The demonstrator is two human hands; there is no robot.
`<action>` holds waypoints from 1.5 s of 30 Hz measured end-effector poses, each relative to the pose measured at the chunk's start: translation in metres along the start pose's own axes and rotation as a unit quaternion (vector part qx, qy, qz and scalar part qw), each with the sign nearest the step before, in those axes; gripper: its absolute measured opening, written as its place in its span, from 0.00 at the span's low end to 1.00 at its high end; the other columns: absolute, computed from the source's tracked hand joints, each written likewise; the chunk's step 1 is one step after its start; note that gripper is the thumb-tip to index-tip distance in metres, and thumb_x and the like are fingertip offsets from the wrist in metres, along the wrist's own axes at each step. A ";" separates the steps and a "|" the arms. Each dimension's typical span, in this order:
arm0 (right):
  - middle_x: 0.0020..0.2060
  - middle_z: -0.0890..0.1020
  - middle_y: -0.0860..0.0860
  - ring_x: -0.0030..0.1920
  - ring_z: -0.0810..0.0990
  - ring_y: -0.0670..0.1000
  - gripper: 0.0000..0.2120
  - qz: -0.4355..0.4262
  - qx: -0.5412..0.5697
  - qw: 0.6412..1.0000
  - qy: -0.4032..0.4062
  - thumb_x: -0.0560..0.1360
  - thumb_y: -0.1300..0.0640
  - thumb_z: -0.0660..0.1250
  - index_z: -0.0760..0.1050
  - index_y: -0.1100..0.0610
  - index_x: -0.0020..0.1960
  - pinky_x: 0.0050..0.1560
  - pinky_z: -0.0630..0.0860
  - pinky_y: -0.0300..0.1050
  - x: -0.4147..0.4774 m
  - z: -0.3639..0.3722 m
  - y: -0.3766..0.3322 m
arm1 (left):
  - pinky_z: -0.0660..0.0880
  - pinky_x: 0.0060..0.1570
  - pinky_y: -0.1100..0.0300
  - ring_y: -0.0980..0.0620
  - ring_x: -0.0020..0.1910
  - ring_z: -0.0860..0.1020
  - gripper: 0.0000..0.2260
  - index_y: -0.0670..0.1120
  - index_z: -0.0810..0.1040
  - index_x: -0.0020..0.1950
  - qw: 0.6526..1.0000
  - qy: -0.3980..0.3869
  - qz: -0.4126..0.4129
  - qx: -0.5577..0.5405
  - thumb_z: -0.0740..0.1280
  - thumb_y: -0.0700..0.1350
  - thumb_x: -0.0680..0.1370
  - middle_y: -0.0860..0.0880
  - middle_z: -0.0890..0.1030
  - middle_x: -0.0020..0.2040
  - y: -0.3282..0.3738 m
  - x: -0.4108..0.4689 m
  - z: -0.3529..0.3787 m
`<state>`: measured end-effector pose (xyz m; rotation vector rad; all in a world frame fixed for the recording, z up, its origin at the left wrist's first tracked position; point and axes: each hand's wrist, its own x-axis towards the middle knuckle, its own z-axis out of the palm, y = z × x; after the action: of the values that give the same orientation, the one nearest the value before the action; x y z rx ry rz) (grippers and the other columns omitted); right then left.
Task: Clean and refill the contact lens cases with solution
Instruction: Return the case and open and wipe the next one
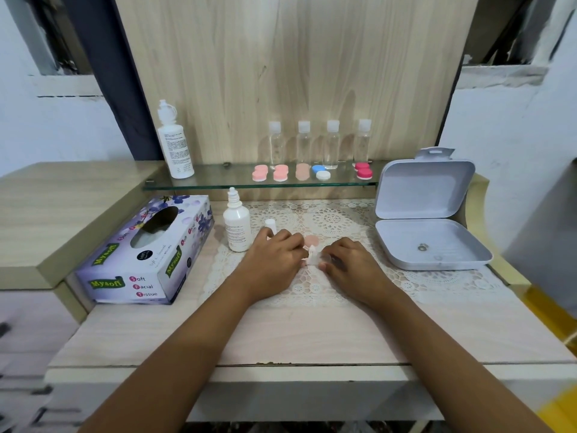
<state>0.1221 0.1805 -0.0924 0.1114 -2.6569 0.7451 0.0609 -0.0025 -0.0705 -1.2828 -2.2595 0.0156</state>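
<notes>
The left hand (pixel 274 256) and the right hand (pixel 351 265) are meeting at the near middle of the lace mat (pixel 337 220). Their curled fingers (pixel 296 248) are pinching a small white-and-pink lens case (pixel 312 257) from both sides. The fingers are hiding its wells, so any liquid in them cannot be told.

A pink cap (pixel 311 241) is lying flat on the mat just behind the case. To the left, a small solution bottle (pixel 237 225) is standing upright with its nozzle bare, and its white cap (pixel 270 225) is standing beside it, just behind the left hand.

On the right, a grey box (pixel 452 239) is sitting open with its lid tilted back, and a small metal piece (pixel 422 247) is lying in its base. At the left edge of the surface (pixel 312 332), a tissue box (pixel 146 251) is showing white tissue through its oval slot.

Behind, a glass shelf (pixel 218 178) is carrying a large white bottle (pixel 175 148), four clear bottles (pixel 331 145) with white caps, and a row of closed cases (pixel 280 172) in pink, blue-and-white and red, well apart from the hands.
</notes>
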 end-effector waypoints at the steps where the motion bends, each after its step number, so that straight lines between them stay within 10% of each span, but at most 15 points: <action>1: 0.46 0.75 0.50 0.50 0.74 0.57 0.09 -0.003 0.001 1.000 0.001 0.73 0.53 0.67 0.79 0.57 0.49 0.53 0.71 0.51 0.000 0.000 0.000 | 0.70 0.41 0.54 0.51 0.42 0.76 0.15 0.50 0.82 0.43 1.000 -0.003 -0.002 -0.003 0.56 0.50 0.75 0.54 0.77 0.43 0.001 0.001 -0.001; 15: 0.48 0.77 0.51 0.50 0.75 0.57 0.10 -0.004 -0.004 1.000 -0.006 0.74 0.52 0.67 0.79 0.57 0.50 0.53 0.71 0.52 0.002 0.000 0.002 | 0.54 0.45 0.61 0.53 0.55 0.66 0.10 0.48 0.79 0.57 0.958 -0.055 -0.122 -0.255 0.65 0.47 0.78 0.59 0.68 0.49 0.001 0.003 0.006; 24: 0.49 0.77 0.51 0.51 0.74 0.57 0.08 0.009 0.006 1.000 -0.005 0.74 0.53 0.67 0.79 0.55 0.50 0.54 0.71 0.53 0.002 0.002 0.002 | 0.70 0.42 0.54 0.52 0.39 0.76 0.16 0.52 0.83 0.43 0.998 -0.001 -0.055 -0.018 0.56 0.53 0.73 0.56 0.77 0.40 0.007 -0.002 0.001; 32: 0.48 0.77 0.50 0.51 0.74 0.57 0.07 0.005 0.002 1.000 -0.006 0.74 0.53 0.67 0.79 0.56 0.49 0.54 0.71 0.52 0.001 0.001 0.001 | 0.62 0.52 0.53 0.50 0.54 0.71 0.11 0.48 0.78 0.54 0.994 -0.040 -0.058 -0.086 0.61 0.50 0.78 0.52 0.75 0.51 0.006 0.003 0.001; 45: 0.51 0.76 0.52 0.53 0.73 0.55 0.12 0.014 -0.020 1.000 -0.008 0.75 0.51 0.65 0.78 0.55 0.55 0.55 0.71 0.50 -0.002 -0.001 -0.006 | 0.68 0.57 0.60 0.53 0.54 0.75 0.06 0.50 0.80 0.52 0.871 -0.043 -0.242 -0.425 0.68 0.43 0.76 0.51 0.77 0.51 0.002 -0.005 0.004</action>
<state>0.1254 0.1764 -0.0892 0.0702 -2.6915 0.7011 0.0630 -0.0041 -0.0767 -1.0246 -2.7030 -1.2459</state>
